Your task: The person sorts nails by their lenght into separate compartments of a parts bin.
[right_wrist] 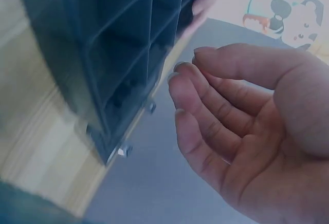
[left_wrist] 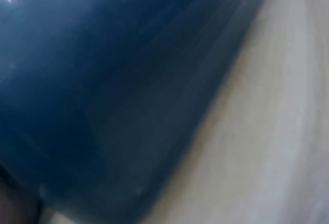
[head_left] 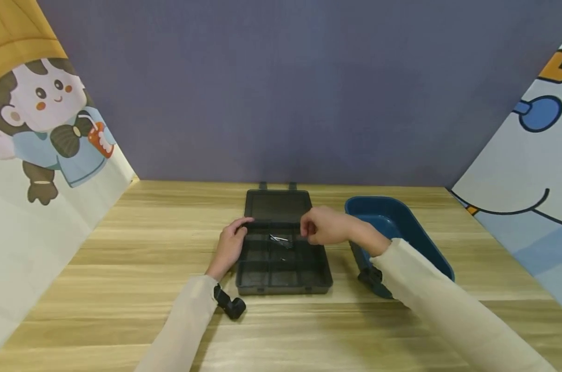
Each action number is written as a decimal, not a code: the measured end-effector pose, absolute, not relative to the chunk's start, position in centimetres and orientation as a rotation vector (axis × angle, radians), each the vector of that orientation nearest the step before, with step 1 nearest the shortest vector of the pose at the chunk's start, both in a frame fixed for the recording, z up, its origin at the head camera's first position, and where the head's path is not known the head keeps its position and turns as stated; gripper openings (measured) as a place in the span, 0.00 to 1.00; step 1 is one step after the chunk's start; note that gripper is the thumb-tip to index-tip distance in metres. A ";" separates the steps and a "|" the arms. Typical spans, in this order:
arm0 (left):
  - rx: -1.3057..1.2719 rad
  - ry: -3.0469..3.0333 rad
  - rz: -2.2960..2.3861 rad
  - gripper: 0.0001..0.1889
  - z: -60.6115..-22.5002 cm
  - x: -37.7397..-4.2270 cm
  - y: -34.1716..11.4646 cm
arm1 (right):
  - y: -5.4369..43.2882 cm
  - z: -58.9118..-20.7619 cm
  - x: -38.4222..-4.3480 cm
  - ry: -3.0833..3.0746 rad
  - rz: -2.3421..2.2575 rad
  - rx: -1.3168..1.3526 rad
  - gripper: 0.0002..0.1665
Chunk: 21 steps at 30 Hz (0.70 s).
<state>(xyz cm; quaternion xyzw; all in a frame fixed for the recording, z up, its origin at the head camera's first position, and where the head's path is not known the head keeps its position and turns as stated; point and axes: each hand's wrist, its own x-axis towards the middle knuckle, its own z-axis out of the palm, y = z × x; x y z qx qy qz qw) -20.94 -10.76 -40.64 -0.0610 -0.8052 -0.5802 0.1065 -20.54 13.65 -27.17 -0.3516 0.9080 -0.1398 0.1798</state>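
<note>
A dark divided storage box (head_left: 253,289) lies on the table with its lid (head_left: 281,204) folded back. Several thin metal pieces (head_left: 281,241) lie in a middle compartment; their kind is too small to make out. My left hand (head_left: 230,245) rests along the box's left edge, fingers extended. Over the right side of the box hangs my right hand (head_left: 327,226), its fingers bent. In the right wrist view, the thumb and index fingertips of that hand (right_wrist: 257,126) come together. Nothing shows between them, but a small thing could be hidden there.
To the right of the box stands a blue tray (head_left: 378,205), partly covered by my right forearm. A blurred blue surface (left_wrist: 103,106) fills much of the left wrist view. Behind the wooden table (head_left: 123,268) rises a grey-purple wall (head_left: 281,93); printed panels stand either side.
</note>
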 end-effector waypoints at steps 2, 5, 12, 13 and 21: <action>-0.172 -2.363 -1.712 0.17 -40.7 -20.9 -10.8 | 14.4 -26.8 -20.5 2.591 -0.374 -0.990 0.07; -0.168 -2.356 -1.709 0.17 -40.7 -20.9 -10.8 | 15.8 -26.3 -20.4 2.635 -0.360 -0.960 0.07; -0.173 -2.368 -1.705 0.17 -40.7 -20.8 -10.8 | 19.6 -25.6 -20.3 2.707 -0.361 -0.888 0.06; -0.171 -2.371 -1.704 0.17 -40.7 -20.7 -10.8 | 20.1 -25.6 -20.3 2.715 -0.362 -0.881 0.06; -0.165 -2.368 -1.686 0.17 -40.6 -20.6 -10.7 | 23.4 -26.1 -20.3 2.755 -0.341 -0.814 0.08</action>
